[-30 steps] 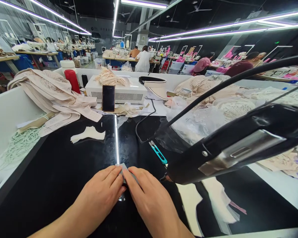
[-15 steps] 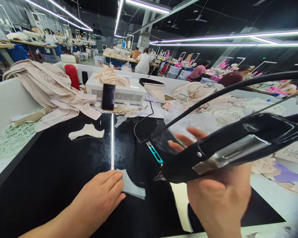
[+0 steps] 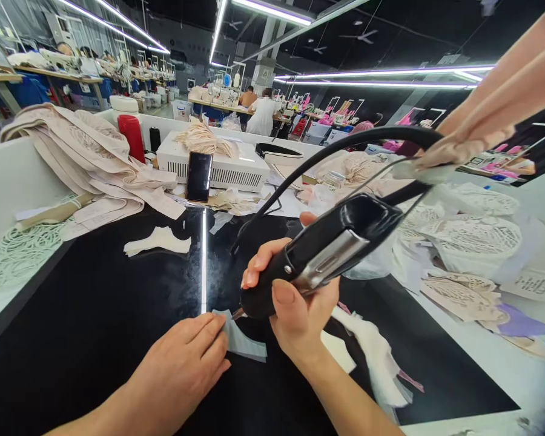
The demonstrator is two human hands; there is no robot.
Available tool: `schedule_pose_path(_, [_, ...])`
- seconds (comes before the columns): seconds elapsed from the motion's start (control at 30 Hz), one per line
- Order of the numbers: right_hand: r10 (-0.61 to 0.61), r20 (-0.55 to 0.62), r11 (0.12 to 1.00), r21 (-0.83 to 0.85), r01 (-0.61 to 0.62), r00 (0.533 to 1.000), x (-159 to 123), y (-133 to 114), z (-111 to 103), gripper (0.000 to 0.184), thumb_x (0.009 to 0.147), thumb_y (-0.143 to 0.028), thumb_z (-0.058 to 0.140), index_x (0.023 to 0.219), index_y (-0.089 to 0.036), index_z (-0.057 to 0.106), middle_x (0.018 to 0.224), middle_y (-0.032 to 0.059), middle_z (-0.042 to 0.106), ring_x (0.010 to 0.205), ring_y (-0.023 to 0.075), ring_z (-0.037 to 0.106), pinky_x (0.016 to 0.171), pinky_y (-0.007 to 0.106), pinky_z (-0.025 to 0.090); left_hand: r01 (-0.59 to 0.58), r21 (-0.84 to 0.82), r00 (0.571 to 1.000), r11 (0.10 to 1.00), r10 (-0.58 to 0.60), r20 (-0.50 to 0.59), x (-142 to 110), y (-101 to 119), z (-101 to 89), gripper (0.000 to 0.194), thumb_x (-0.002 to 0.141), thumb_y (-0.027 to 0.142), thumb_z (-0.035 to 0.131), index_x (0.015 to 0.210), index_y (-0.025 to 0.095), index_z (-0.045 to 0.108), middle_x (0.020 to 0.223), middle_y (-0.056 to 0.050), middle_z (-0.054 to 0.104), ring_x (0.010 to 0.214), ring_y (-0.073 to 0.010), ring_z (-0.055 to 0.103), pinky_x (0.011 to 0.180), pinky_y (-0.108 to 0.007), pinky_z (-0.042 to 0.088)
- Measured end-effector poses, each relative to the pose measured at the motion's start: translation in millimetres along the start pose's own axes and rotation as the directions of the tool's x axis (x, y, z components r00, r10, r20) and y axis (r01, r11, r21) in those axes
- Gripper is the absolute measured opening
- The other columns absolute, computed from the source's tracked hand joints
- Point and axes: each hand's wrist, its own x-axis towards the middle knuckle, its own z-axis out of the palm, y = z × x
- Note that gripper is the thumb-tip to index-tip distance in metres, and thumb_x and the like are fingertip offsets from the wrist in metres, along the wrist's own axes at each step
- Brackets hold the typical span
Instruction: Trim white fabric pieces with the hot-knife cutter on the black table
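Note:
My left hand (image 3: 188, 357) holds the left end of a thin, curved grey-white fabric piece (image 3: 247, 346) against the black work mat (image 3: 118, 339); its fingers are together and the thumb is tucked beside them. In my right hand (image 3: 300, 309) is a black corded handheld tool (image 3: 272, 281) with a silver lever. Its pointed metal tip (image 3: 238, 313) is at the upper edge of the fabric piece, close to my left fingertips; whether it touches I cannot tell. A cream fabric piece (image 3: 338, 351) lies partly hidden behind my right wrist, beside a crumpled white strip (image 3: 376, 357).
A cream cut piece (image 3: 157, 241) lies further up the mat. Behind stand a phone (image 3: 199, 177) and a white vented box (image 3: 240, 169). Beige fabric (image 3: 91, 163) is heaped left, lace pieces (image 3: 476, 236) right. The tool's black cable (image 3: 300, 166) arches overhead.
My right hand has brought the tool left and its tip to the fabric piece, uncovering the white strip at right. The teal snips are now hidden. My left hand stays put.

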Motion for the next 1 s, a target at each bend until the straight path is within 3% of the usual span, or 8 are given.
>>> schedule_pose_path(0.8, [-0.02,-0.105,0.999,-0.032,0.017,0.994,3.9,12.9,3.8,0.065,0.082,-0.047,0.077,0.131,-0.031,0.038,0.08,-0.004,0.057,0.056,0.0101,0.058,0.051,0.023,0.054,-0.009,0.009,1.0,1.0,0.009,0.028,-0.3,-4.7,-8.0,0.038,0.108,0.03,0.031,0.109,0.017,0.067,0.12,-0.003,0.072,0.108,-0.0188,0.067,0.087,-0.032,0.051])
schedule_pose_path(1.0, [-0.039,-0.075,0.999,-0.03,0.037,0.996,2.6,13.5,4.1,0.057,0.084,-0.046,0.075,0.126,-0.03,0.039,0.081,-0.004,0.058,0.057,0.0097,0.057,0.051,0.023,0.053,-0.024,0.028,1.0,0.999,0.023,0.013,-0.1,-6.2,-9.5,0.038,0.108,0.028,0.032,0.109,0.016,0.068,0.117,-0.004,0.073,0.107,-0.0186,0.068,0.086,-0.03,0.05])
